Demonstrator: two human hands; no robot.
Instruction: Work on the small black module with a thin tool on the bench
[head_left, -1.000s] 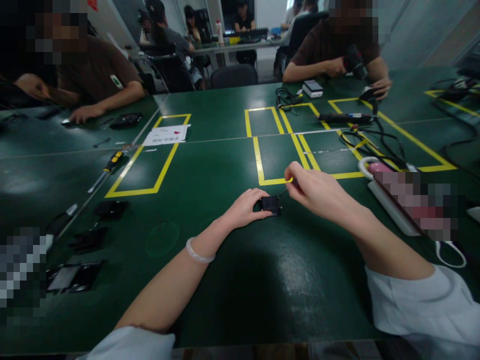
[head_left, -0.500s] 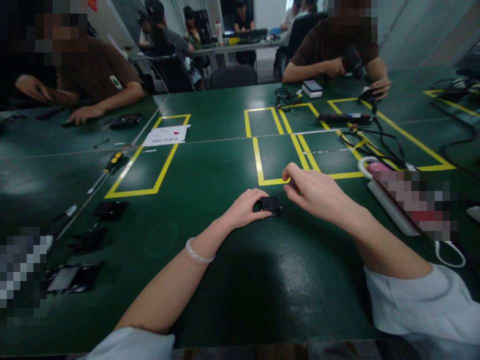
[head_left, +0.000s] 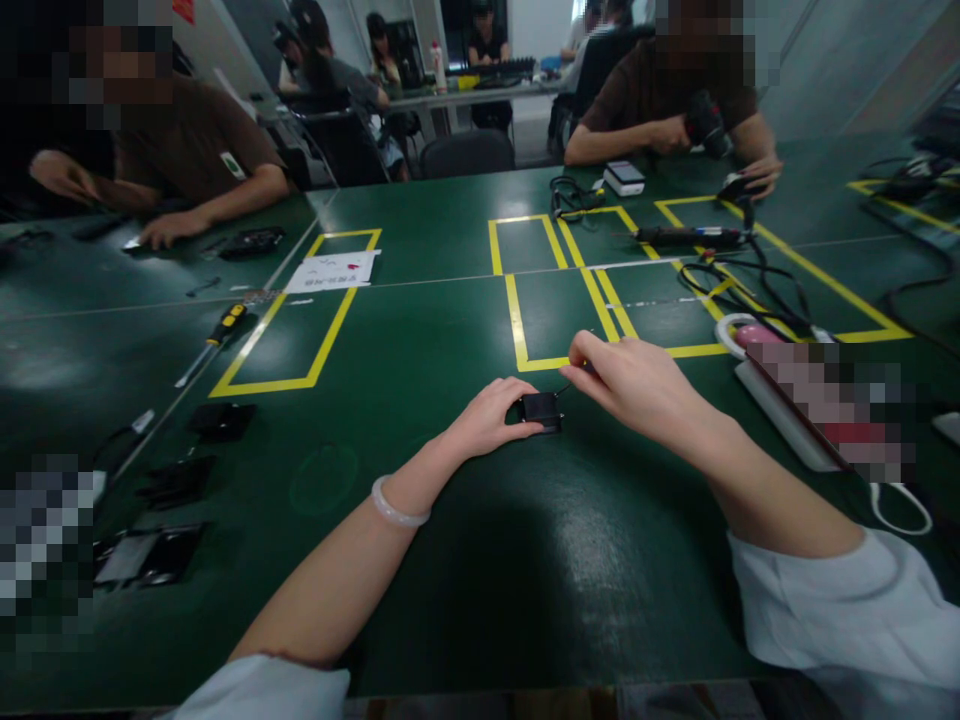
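My left hand (head_left: 500,415) is closed around the left side of a small black box-shaped part (head_left: 541,410), which rests on the green table. Small metal points stick out of the part's right side. In a pinch, my right hand (head_left: 616,372) holds a thin dark tool (head_left: 567,387) that looks like a small screwdriver. Its narrow shaft reaches down-left to the part's upper right corner. Fingers hide most of the tool, so its exact kind is unclear.
At left lie a yellow-black screwdriver (head_left: 227,324) and several black parts (head_left: 221,420). A paper sheet (head_left: 334,270) lies on yellow tape. To the right are a pink-and-white object (head_left: 795,390), cables (head_left: 780,270) and a pen-shaped driver (head_left: 690,237). Two people work across the table.
My right hand has shifted and turned slightly around the thin tool, whose shaft stays at the part's corner. My left hand and the black part have not visibly moved.
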